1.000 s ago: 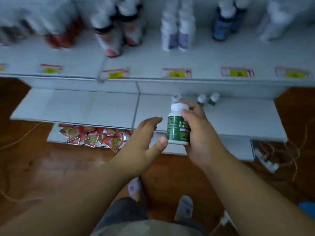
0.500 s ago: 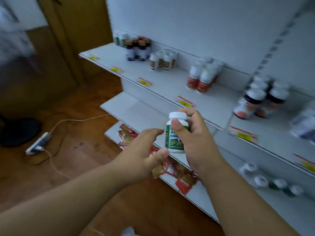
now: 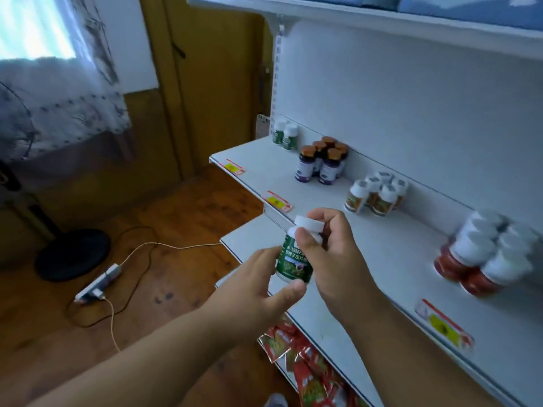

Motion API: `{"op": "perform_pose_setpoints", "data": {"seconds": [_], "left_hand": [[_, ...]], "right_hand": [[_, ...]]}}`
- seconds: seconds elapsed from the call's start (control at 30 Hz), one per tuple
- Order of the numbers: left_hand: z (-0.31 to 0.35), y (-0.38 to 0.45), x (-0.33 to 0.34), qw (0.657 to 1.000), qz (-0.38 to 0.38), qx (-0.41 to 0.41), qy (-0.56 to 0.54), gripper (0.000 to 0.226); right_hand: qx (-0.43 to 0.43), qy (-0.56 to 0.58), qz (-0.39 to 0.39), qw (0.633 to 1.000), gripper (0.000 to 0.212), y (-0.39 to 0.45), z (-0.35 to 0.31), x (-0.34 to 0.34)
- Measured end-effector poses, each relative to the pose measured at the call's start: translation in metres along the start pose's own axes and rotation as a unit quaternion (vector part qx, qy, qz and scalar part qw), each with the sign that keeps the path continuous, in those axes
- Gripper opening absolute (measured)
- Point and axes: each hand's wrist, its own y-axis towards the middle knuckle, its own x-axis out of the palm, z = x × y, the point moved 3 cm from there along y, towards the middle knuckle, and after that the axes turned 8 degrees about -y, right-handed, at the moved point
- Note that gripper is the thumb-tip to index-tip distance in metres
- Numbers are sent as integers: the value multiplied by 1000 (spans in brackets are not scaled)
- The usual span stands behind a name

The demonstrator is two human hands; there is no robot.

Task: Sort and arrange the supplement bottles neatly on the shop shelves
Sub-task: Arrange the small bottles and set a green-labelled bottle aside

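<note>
A green-labelled bottle with a white cap (image 3: 294,261) is held upright in front of the shelves. My right hand (image 3: 335,259) grips its cap and neck from the right, thumb across the front. My left hand (image 3: 264,284) holds its lower part, thumb under the base. On the white shelf (image 3: 390,248) behind stand two matching green bottles (image 3: 285,136) at the far left end, dark bottles with orange caps (image 3: 321,163), white-capped bottles with orange-green labels (image 3: 376,195) and red-bottomed bottles (image 3: 484,257).
A lower shelf (image 3: 249,239) juts out under my hands. Red sachets (image 3: 299,365) lie on the bottom shelf. On the wooden floor to the left lie a power strip (image 3: 98,284) with cables and a fan's round base (image 3: 73,254). An upper shelf (image 3: 382,22) runs overhead.
My view has swung up and left along the shelves. The bottle rose with my right hand, and my left hand closed in from an open reach to hold its base.
</note>
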Motion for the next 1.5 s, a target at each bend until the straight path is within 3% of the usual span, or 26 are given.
{"op": "perform_pose_setpoints", "data": {"seconds": [0.17,0.3,0.53,0.7,0.93,1.27,1.5], "left_hand": [[-19,68,-65,999,30,-13,35,106],[-44,125,-113,998,30,-5,61,104],[-105,267,-178,984,-79,77,137,96],[-137,369,-222,955,-157,116,225,105],[-159,454,-217,914,-193,177,310,94],[-196,531,-191,895,-206,207,337,102],[-208,550,-191,883,-240,221,337,94]], "right_hand": [[-14,-46,2,999,48,90,-11,27],[-7,-66,9,998,52,153,-11,54],[26,-145,143,979,39,270,16,98],[77,-265,230,933,45,349,33,118],[127,-422,248,863,48,412,46,120],[168,-498,208,825,46,490,79,116],[219,-475,273,807,42,507,87,127]]}}
